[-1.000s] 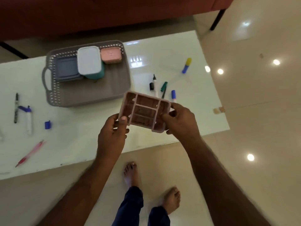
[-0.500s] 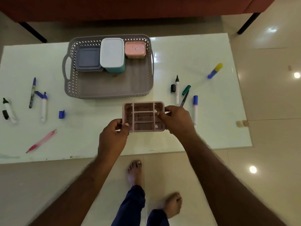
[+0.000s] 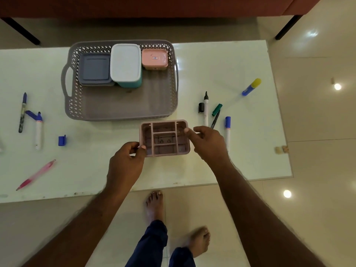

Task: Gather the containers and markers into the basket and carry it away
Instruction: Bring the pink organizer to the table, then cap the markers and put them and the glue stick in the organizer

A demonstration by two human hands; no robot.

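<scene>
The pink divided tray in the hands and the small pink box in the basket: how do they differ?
The pink divided tray is open-topped and split into compartments; the small pink box has a lid on. The tray is larger. The left hand and right hand hold the tray over the table, just outside the grey basket, while the box sits in the basket's far right corner. Both are pinkish and rectangular.
</scene>
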